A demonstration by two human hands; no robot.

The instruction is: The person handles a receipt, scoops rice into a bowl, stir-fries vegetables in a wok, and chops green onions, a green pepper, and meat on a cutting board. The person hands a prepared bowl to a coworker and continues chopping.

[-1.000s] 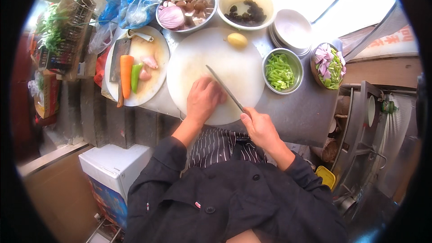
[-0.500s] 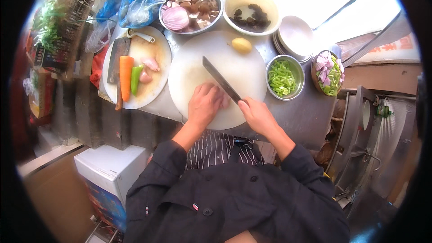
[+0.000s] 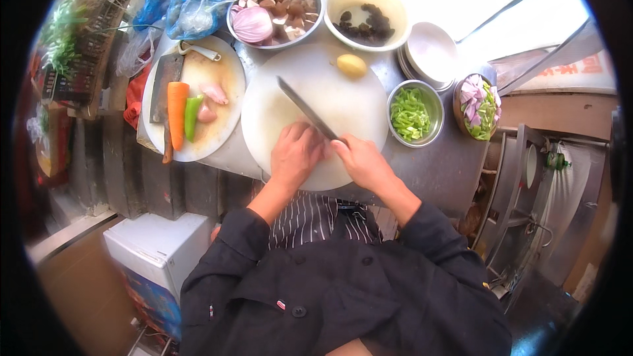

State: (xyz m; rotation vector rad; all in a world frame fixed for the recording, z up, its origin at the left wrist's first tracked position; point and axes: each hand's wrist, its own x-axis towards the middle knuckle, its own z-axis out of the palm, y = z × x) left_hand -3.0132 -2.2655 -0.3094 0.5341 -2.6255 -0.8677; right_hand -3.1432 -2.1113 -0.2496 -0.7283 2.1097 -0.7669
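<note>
On the round white cutting board (image 3: 283, 102) in front of me, my left hand (image 3: 294, 155) presses down with its fingers curled. Under and beside those fingers shows a small pinkish piece of food (image 3: 326, 151), perhaps raw meat, mostly hidden. My right hand (image 3: 364, 161) grips a kitchen knife (image 3: 302, 105) by its handle. The blade points up and left across the board, close against the left fingers. A yellow potato-like piece (image 3: 351, 66) lies near the board's far right edge.
At left, a second board (image 3: 224, 118) bears a cleaver (image 3: 161, 92), a carrot (image 3: 177, 109), a green pepper (image 3: 192, 117) and pink pieces (image 3: 213, 94). Behind stand a mushroom-and-onion bowl (image 3: 316, 26) and a dark-fungus bowl (image 3: 403, 13). Rightward are sliced green peppers (image 3: 410, 115) and mixed vegetables (image 3: 480, 109).
The view has shifted slightly, so most things sit a little further left. Both hands remain together at the board, with the knife still in the right one and its blade close to the left fingers.
</note>
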